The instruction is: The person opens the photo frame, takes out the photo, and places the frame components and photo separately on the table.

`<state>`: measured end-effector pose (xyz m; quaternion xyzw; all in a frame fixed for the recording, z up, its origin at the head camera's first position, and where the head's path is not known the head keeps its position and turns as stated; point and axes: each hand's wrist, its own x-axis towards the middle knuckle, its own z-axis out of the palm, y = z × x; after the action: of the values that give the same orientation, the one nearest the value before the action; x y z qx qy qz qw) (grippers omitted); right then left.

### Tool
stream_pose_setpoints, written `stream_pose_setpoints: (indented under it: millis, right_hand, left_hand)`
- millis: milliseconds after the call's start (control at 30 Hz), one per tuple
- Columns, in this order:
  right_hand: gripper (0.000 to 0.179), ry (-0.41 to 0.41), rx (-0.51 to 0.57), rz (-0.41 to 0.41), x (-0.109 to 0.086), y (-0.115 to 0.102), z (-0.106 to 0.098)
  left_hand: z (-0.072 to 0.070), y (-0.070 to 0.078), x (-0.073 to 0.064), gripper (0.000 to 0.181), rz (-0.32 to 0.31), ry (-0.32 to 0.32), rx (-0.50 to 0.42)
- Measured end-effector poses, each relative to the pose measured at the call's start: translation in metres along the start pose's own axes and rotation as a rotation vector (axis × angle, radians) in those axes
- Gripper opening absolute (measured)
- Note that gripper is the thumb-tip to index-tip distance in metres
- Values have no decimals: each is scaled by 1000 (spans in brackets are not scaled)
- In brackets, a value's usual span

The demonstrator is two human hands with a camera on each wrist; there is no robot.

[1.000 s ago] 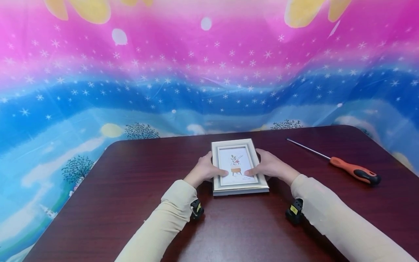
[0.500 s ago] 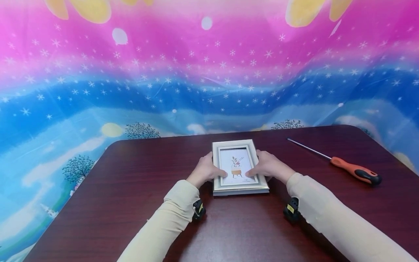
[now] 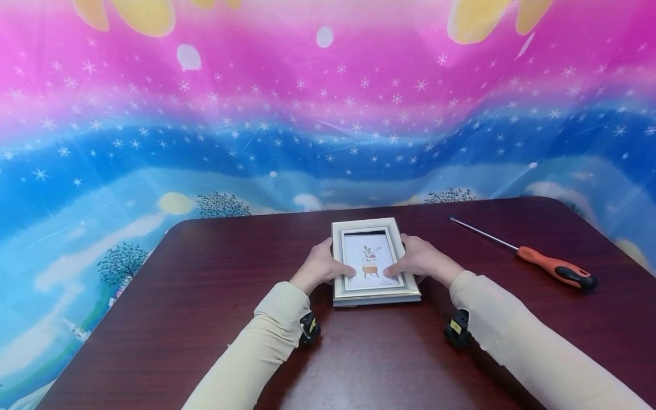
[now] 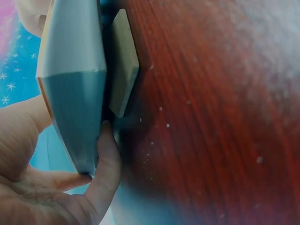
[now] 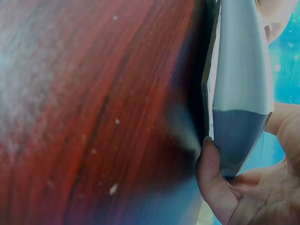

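Observation:
A picture frame (image 3: pixel 376 298) with a pale cream and silver border lies face up between both hands. Behind its opening is a white card (image 3: pixel 368 242) with a potted plant drawing; a dark strip shows along the card's top edge. My left hand (image 3: pixel 319 267) grips the frame's left side, thumb on the front. My right hand (image 3: pixel 424 259) holds the right side the same way. Both wrist views show fingers curling under the frame's back edge. In the left wrist view a thin brown board (image 4: pixel 124 65) angles out beneath the frame, close over the table.
A screwdriver (image 3: pixel 550 264) with an orange and black handle lies at the right, its tip toward the back. The dark red wooden table (image 3: pixel 230 256) meets a colourful printed cloth backdrop (image 3: pixel 328 125). Small black cameras (image 3: pixel 309 328) sit on both wrists.
The card has slipped slightly toward the frame's near end, and the dark strip at its top has appeared. Both hands keep their hold, with the right forearm shifted slightly left.

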<state>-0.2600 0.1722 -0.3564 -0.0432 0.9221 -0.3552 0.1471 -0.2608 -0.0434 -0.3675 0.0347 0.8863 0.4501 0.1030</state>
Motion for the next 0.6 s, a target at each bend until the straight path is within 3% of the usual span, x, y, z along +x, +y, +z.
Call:
stream_pose_setpoints:
  millis: [267,433,600]
  right_hand:
    - [81,14,85,-33,-1,-1,1]
    - [77,20,105,-48,-2,-2,2]
    - [76,34,130,-51,-3,-3,5]
  left_hand:
    - [0,3,0,58,-6,91,162]
    - [-1,3,-3,21,20,134,262]
    - [0,1,-7,44,55,180,403]
